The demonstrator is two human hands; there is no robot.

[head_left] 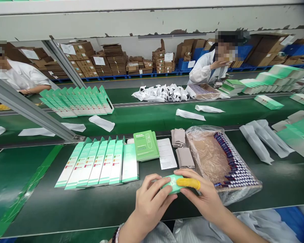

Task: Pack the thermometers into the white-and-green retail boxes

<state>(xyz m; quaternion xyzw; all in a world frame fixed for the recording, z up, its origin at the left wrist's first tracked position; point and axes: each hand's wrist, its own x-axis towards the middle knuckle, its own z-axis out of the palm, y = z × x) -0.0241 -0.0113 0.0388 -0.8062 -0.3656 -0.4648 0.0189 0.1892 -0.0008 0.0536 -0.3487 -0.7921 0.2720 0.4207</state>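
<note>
Both hands hold a green carton [172, 184] above the near edge of the bench, its end toward me; most of its length cannot be made out. My left hand [152, 195] grips the left side with its fingers over the top. On the right side, my right hand [200, 190] closes on the carton, a yellow finger cover [188, 183] pressing its top. Just beyond lie folded grey pouches [184, 157], a white printed sheet [168, 153] and a stack of green thermometer booklets [145, 145]. Beside my right hand is a plastic-lined tray [209, 158] with rows of batteries [239, 173].
Several green-and-white cartons [93, 163] lean in a row at left. White sleeved items [259, 141] lie at right. Beyond runs a green conveyor [142, 116] carrying white packets [190, 114]. A metal post [27, 101] rises at left. Two co-workers [205, 69] sit across.
</note>
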